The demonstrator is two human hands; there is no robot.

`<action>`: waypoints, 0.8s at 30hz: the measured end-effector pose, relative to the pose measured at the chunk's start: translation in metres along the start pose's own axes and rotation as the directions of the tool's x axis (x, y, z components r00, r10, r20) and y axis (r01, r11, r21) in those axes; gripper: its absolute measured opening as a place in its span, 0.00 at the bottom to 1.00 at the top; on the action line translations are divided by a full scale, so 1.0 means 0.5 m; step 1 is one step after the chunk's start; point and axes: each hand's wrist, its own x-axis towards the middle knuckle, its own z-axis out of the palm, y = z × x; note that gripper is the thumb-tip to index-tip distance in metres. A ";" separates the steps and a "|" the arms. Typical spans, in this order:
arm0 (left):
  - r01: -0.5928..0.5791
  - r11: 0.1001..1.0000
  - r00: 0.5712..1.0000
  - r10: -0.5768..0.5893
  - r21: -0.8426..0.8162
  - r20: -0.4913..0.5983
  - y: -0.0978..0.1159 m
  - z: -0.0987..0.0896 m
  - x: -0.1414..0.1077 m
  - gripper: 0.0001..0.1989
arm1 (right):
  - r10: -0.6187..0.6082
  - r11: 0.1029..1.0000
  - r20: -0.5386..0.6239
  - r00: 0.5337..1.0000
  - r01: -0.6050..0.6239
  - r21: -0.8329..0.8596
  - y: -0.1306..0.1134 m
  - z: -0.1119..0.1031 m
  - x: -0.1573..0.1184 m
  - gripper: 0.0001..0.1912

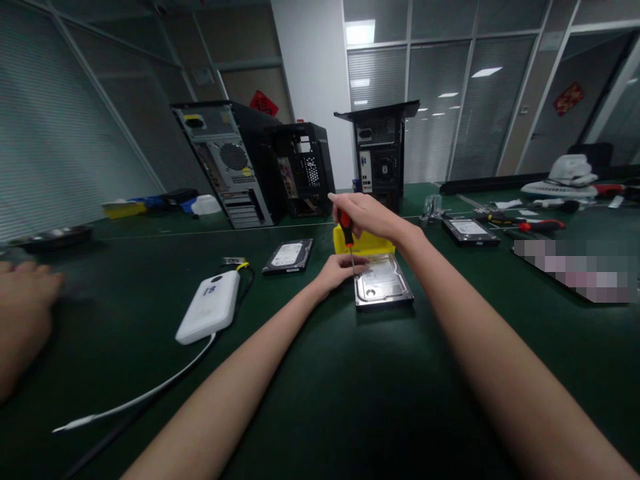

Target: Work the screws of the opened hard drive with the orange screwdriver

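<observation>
A silver hard drive [384, 283] lies on the green table in front of me. My right hand [364, 212], above its far left part, is closed around the red and black handle of a screwdriver [346, 230]. The shaft points almost straight down, with the tip at the drive's left edge; whether it sits in a screw is too small to tell. My left hand [338, 270] grips the drive by its left side, fingers reaching over the top face. Directly behind the drive stands a yellow tray [367, 241], partly hidden by my right hand and wrist.
A second hard drive [289, 256] lies to the left, a third [470, 231] to the right near red-handled pliers [543, 227]. A white power bank [210, 307] trails a cable. Computer cases [250, 160] stand behind. Another person's blurred hand [25, 300] is at far left.
</observation>
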 end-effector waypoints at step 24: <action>0.015 1.000 0.999 -0.015 -0.004 -0.048 0.001 -0.001 -0.002 0.13 | 0.003 0.961 0.205 0.979 -0.059 0.269 -0.013 -0.035 -0.011 0.19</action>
